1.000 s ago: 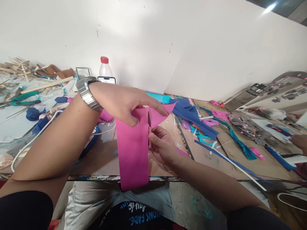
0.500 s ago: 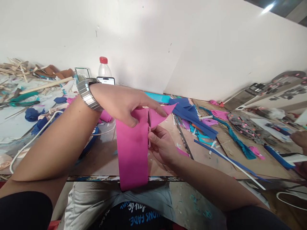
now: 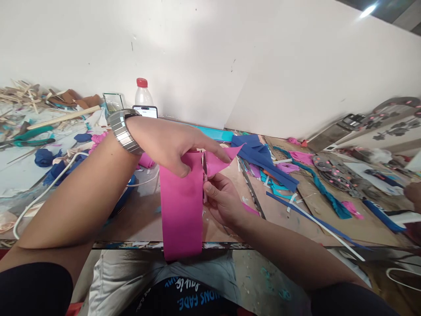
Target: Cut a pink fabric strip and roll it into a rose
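Left hand (image 3: 167, 142) has thumb and index spread wide over a long, flat, bright-pink fabric strip (image 3: 180, 210) — can't tell if the hidden fingers are pinching it. The strip hangs over the near edge of the brown worktable (image 3: 144, 230). Right hand (image 3: 225, 202) is gripping a small thin-bladed cutter (image 3: 205, 166), probably scissors, right at the strip's slit edge.

Pretty cluttered around that. The left forearm blocks part of a rounded dark-blue object (image 3: 123, 199), and a white cable (image 3: 36, 197) runs up beside that arm. Behind the wrist, a black-framed phone (image 3: 148, 111) stands before a clear red-capped bottle (image 3: 143, 94). Flat blue fabric strips (image 3: 255, 151) sit just past the pink tip, then a twisted teal cloth length (image 3: 324, 193). Far left: green-handled pliers (image 3: 36, 134) and piled wooden sticks (image 3: 23, 98). Someone else's hand (image 3: 412, 193) is at the right edge — well apart.
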Demonstrator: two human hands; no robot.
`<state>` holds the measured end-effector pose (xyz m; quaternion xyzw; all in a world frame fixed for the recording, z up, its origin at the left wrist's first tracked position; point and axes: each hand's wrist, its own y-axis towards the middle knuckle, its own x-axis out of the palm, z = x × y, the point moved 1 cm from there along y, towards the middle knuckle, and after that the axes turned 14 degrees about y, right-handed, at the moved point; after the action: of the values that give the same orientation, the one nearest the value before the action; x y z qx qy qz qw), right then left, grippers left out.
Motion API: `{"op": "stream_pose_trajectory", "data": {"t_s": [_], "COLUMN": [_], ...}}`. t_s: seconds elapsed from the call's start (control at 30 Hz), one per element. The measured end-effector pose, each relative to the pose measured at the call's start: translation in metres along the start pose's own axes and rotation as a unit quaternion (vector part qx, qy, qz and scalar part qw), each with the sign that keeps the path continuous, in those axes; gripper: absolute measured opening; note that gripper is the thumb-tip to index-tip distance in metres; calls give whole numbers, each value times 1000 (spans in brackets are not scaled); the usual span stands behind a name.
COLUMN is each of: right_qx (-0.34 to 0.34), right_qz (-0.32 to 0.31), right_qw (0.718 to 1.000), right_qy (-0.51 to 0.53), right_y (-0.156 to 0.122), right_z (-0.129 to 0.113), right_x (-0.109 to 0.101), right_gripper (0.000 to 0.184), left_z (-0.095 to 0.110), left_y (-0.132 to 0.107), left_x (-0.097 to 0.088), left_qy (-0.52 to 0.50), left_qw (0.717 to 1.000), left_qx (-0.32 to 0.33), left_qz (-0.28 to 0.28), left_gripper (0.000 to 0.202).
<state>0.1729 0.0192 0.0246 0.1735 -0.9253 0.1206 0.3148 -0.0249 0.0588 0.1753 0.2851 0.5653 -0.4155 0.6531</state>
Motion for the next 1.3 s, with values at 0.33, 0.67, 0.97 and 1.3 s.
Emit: {"op": "stream_pose_trajectory", "data": {"t_s": [0.33, 0.67, 0.97, 1.3], "right_qx": [4, 37, 22, -94], "right_qz": [0, -99, -268, -72], "right_qw": [1000, 990, 944, 902], "right_qy": [-14, -95, -190, -415], "right_y": [1, -5, -4, 45], "right_z": [-1, -1, -33, -57], "right_x": [-2, -6, 2, 19], "right_gripper": [48, 51, 36, 40], "left_z": [2, 2, -5, -22], "left_y": [1, -24, -48, -48], "left_x": [0, -16, -40, -58], "left_qy": [17, 49, 198, 158], "left_qw": [1000, 992, 934, 893], "left_qx": [0, -76, -256, -231], "left_qz": [-7, 90, 153, 352], "left_gripper": [88, 91, 96, 97]}}
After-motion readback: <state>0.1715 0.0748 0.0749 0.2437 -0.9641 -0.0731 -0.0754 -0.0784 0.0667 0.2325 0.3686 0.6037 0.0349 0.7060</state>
